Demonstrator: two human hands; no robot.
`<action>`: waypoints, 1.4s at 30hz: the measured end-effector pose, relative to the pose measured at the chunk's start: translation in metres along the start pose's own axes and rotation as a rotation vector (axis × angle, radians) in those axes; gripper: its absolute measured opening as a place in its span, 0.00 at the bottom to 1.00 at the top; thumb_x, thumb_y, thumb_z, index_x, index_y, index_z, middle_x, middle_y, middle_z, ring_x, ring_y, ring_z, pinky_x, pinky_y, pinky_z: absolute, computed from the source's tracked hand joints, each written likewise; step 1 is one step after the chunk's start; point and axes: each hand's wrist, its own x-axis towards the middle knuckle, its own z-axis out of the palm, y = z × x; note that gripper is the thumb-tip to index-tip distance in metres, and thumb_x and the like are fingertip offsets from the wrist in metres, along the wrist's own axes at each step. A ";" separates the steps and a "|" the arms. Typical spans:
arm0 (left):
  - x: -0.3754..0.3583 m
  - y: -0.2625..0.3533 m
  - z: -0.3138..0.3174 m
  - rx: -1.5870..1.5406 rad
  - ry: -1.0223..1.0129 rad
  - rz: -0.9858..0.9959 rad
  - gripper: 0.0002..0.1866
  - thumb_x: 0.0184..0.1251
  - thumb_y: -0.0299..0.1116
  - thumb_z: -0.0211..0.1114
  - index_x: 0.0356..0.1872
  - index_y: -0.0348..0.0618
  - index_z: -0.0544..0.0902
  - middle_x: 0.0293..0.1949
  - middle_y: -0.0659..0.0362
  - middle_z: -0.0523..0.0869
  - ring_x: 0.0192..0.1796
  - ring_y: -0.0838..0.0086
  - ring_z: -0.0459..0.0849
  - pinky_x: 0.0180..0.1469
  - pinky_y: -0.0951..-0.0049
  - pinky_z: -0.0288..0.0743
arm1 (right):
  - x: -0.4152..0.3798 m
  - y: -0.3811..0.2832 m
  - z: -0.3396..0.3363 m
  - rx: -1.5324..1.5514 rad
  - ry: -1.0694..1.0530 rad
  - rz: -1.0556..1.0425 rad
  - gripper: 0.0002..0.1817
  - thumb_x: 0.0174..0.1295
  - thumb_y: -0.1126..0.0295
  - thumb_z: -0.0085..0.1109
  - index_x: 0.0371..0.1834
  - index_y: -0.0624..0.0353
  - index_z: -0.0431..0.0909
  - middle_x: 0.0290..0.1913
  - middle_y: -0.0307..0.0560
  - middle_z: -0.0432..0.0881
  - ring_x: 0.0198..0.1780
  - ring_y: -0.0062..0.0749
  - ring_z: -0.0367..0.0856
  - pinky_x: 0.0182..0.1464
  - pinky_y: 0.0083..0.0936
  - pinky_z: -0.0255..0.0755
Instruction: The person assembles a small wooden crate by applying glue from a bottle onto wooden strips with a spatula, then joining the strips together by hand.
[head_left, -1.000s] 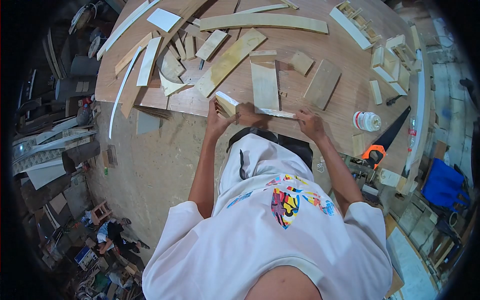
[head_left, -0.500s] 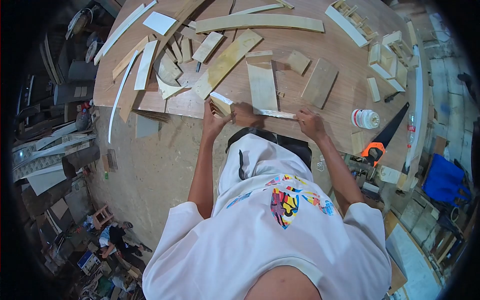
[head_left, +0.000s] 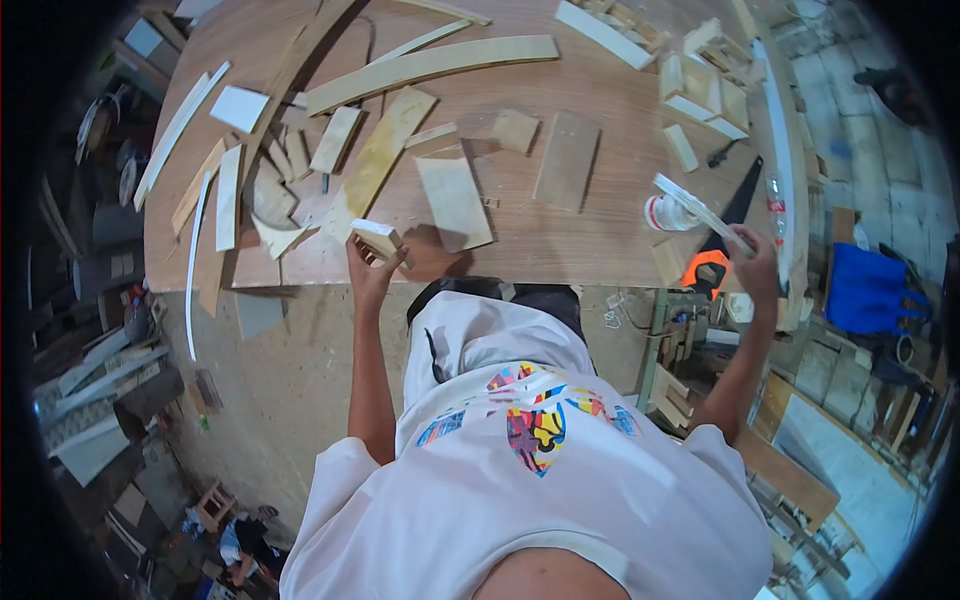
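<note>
My left hand point(head_left: 370, 272) is closed around a small wooden block assembly point(head_left: 382, 240) with a white top edge, held upright at the table's near edge. Out to the right, my right hand point(head_left: 757, 262) grips one end of a thin wooden strip point(head_left: 700, 205) smeared with white. The strip's far end overlaps a white jar point(head_left: 660, 216) with a red label. Just left of that hand lies a handsaw, its orange handle point(head_left: 707, 270) toward me. Between my hands, a pale board point(head_left: 455, 200) rests flat on the table.
Wooden offcuts and strips lie across the tabletop point(head_left: 340, 265), including a long curved piece point(head_left: 430, 72) and a brown board point(head_left: 568, 160). Small wooden box frames point(head_left: 705, 95) stand at the far right beside a clear bottle point(head_left: 776, 200). A person point(head_left: 245, 550) is low in the background.
My right hand has carried the strip from the board's near end rightward to the jar. My left hand still holds the block assembly. The whole view has shifted.
</note>
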 end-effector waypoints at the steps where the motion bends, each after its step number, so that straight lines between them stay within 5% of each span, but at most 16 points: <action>1: 0.002 0.003 0.003 -0.006 -0.017 0.005 0.47 0.41 0.34 0.82 0.62 0.36 0.61 0.50 0.51 0.76 0.51 0.68 0.77 0.55 0.66 0.72 | -0.007 -0.013 -0.019 -0.059 0.028 0.096 0.11 0.58 0.71 0.61 0.43 0.62 0.81 0.35 0.45 0.84 0.39 0.25 0.81 0.43 0.22 0.73; 6: 0.013 0.007 0.013 0.007 -0.048 0.030 0.47 0.41 0.33 0.81 0.63 0.36 0.61 0.52 0.51 0.75 0.52 0.67 0.76 0.56 0.66 0.71 | 0.006 -0.001 -0.045 -0.540 0.008 0.231 0.16 0.56 0.60 0.61 0.44 0.56 0.82 0.41 0.51 0.84 0.44 0.42 0.83 0.50 0.35 0.74; 14: 0.018 0.009 0.014 0.006 -0.087 -0.002 0.47 0.42 0.31 0.80 0.63 0.35 0.60 0.54 0.50 0.74 0.56 0.65 0.75 0.58 0.65 0.70 | 0.056 0.020 -0.002 -0.761 -0.159 0.233 0.13 0.52 0.63 0.60 0.40 0.50 0.84 0.45 0.53 0.83 0.49 0.47 0.81 0.50 0.38 0.75; 18: 0.021 0.002 0.011 0.006 -0.104 0.003 0.46 0.44 0.32 0.80 0.63 0.36 0.60 0.54 0.51 0.74 0.56 0.65 0.75 0.57 0.66 0.70 | 0.074 0.005 0.022 -0.820 -0.203 0.237 0.11 0.49 0.71 0.60 0.37 0.54 0.84 0.42 0.52 0.84 0.47 0.46 0.83 0.48 0.40 0.77; 24: 0.032 0.003 0.016 0.014 -0.165 0.041 0.44 0.45 0.31 0.80 0.62 0.38 0.61 0.54 0.53 0.74 0.55 0.67 0.75 0.56 0.67 0.70 | 0.084 -0.002 0.037 -0.795 -0.216 0.251 0.12 0.48 0.69 0.61 0.36 0.59 0.84 0.42 0.54 0.84 0.47 0.46 0.83 0.47 0.40 0.78; 32: 0.058 0.034 0.042 0.044 -0.282 0.101 0.45 0.45 0.32 0.79 0.63 0.39 0.60 0.55 0.52 0.73 0.55 0.66 0.74 0.58 0.65 0.69 | 0.085 -0.010 0.033 -0.716 -0.231 0.380 0.16 0.47 0.62 0.63 0.41 0.53 0.86 0.45 0.49 0.85 0.50 0.39 0.83 0.51 0.34 0.75; 35: 0.068 0.035 0.046 0.038 -0.311 0.127 0.46 0.44 0.32 0.80 0.64 0.39 0.60 0.57 0.51 0.72 0.57 0.65 0.72 0.59 0.64 0.68 | 0.082 -0.012 0.030 -0.643 -0.196 0.354 0.16 0.49 0.66 0.57 0.39 0.58 0.85 0.45 0.56 0.84 0.50 0.45 0.83 0.50 0.39 0.76; 42: 0.064 0.047 0.050 0.042 -0.338 0.150 0.47 0.44 0.31 0.79 0.65 0.39 0.59 0.57 0.51 0.71 0.57 0.64 0.73 0.60 0.64 0.67 | 0.084 -0.016 0.038 -0.683 -0.248 0.289 0.16 0.48 0.66 0.57 0.40 0.59 0.85 0.45 0.55 0.84 0.49 0.45 0.83 0.50 0.39 0.76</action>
